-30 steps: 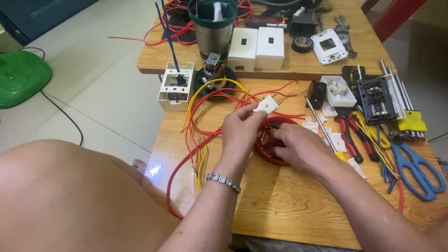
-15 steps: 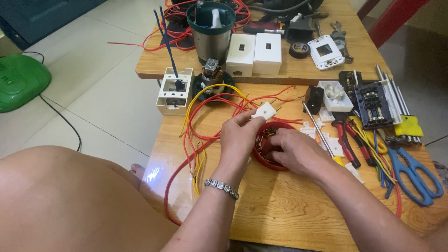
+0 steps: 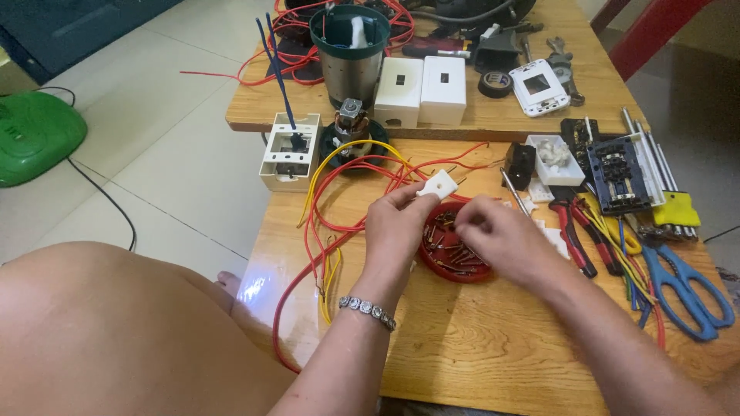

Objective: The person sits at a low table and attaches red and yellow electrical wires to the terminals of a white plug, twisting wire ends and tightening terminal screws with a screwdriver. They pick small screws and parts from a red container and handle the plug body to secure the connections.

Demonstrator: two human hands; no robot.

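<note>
My left hand [image 3: 395, 231] pinches a small white plastic plug part [image 3: 437, 184] with short wire ends, held just above a round red dish [image 3: 455, 266] full of small screws. A metal bracelet sits on that wrist. Over the dish's right side, my right hand [image 3: 493, 235] has its fingertips bunched together, reaching down among the screws; whether it holds one is hidden. Red and yellow wires [image 3: 331, 208] loop on the wooden table [image 3: 493, 347] to the left of both hands.
Blue scissors [image 3: 686, 289], red-handled pliers [image 3: 574, 231], a black terminal block [image 3: 617, 173] and hex keys lie at the right. Behind stand a white switch box [image 3: 289, 150], a blender jar [image 3: 351, 50], two white boxes [image 3: 420, 88] and black tape [image 3: 497, 83]. My bare knee fills the lower left.
Both hands stay over the red dish; the right hand's fingers have drawn closer together above the screws. The left hand keeps hold of the white part.
</note>
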